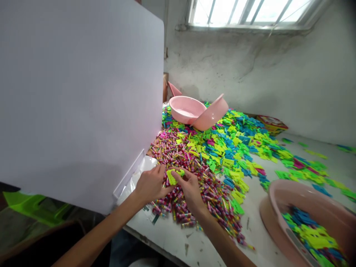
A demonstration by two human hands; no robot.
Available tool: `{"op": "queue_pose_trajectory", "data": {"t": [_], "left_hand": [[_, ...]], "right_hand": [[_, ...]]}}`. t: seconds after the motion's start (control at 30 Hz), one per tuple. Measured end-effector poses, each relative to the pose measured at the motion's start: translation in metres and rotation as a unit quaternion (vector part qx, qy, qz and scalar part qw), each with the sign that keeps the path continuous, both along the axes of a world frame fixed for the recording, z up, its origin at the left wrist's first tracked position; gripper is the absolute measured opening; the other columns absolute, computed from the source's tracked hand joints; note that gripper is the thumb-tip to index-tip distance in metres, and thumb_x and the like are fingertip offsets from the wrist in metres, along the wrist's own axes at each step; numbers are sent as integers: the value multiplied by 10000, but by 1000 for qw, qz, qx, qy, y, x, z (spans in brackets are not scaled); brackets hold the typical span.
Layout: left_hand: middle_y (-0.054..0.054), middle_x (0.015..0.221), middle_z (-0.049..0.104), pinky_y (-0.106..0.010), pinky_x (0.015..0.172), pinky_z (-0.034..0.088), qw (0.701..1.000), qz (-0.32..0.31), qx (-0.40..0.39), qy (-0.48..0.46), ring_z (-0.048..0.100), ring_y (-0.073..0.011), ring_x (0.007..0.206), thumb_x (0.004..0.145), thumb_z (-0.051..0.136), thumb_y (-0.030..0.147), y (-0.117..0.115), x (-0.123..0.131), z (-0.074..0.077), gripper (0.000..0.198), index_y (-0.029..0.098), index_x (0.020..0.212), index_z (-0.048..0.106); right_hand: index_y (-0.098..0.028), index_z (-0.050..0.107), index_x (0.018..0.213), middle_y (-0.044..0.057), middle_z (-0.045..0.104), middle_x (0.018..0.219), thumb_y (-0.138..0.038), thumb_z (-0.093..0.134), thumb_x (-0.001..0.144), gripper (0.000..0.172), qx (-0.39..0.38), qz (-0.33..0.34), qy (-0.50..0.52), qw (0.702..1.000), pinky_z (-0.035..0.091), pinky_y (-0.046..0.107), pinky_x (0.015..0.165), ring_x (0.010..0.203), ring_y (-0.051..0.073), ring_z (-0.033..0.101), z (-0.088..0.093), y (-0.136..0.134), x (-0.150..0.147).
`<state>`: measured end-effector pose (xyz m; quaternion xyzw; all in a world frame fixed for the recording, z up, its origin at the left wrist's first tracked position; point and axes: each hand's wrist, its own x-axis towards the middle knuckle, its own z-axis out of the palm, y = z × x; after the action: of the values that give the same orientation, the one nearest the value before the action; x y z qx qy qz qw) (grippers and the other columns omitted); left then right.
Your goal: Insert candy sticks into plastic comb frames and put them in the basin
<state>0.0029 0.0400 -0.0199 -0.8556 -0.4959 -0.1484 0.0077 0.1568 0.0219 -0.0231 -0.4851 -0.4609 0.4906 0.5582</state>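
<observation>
My left hand (150, 184) and my right hand (189, 187) meet over the table, with their fingertips pinching a flat yellow-green plastic piece (174, 176) from both sides. Beneath them lies a dense heap of small pink-and-red tube-shaped items (189, 200), which my right palm hangs just above. Beyond it spreads a layer of flat neon plastic pieces (230, 155) in green, blue, yellow and magenta. A clear plastic bag (139, 176) lies just left of my left hand.
A large white upright board (78, 100) blocks the left side. Two pink plastic basins (186, 109) lean together at the back, and another basin (294, 196) holding neon pieces sits at lower right. A patterned box (272, 124) stands at the back of the white table (169, 237).
</observation>
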Motion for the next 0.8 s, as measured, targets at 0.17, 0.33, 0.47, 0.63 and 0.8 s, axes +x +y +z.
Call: {"op": "queue_pose_trajectory", "data": {"t": [0.17,0.33,0.47,0.63,0.8], "left_hand": [[-83,854,629,-303,594,445,1000,6,-1,5,665,-258,793,892,469,609,-2,-7,-1,448,175,994,514],[-108,900,617,-322,607,461,999,-36,15,22,648,-276,822,879,452,651,1,-11,-9,510,157,969,538],[-102,903,625,-313,602,469,999,-32,-1,21,659,-267,821,891,429,647,0,-12,-14,511,153,962,535],[-79,886,656,-325,603,491,997,-56,-41,29,681,-268,782,880,461,632,-6,-15,-26,492,159,997,534],[-86,872,675,-321,602,499,995,-64,-66,39,691,-271,777,868,481,640,-11,-17,-41,501,157,983,548]], "right_hand": [[-199,780,902,52,745,877,-466,791,712,329,-9,3,5,1000,510,358,820,860,246,664,-6,3,-6],[-174,772,891,62,741,859,-458,840,647,380,-52,-11,52,997,503,371,822,858,257,658,-27,7,-10],[-175,764,902,55,739,872,-462,847,627,407,-59,-27,64,996,500,353,820,869,252,659,-43,8,-11],[-153,759,885,64,735,832,-474,823,652,401,-79,-17,77,994,515,338,751,786,235,657,-51,-6,-14],[-149,751,887,63,735,843,-479,818,654,410,-90,-24,84,992,507,314,763,815,229,657,-58,-18,-18]]}}
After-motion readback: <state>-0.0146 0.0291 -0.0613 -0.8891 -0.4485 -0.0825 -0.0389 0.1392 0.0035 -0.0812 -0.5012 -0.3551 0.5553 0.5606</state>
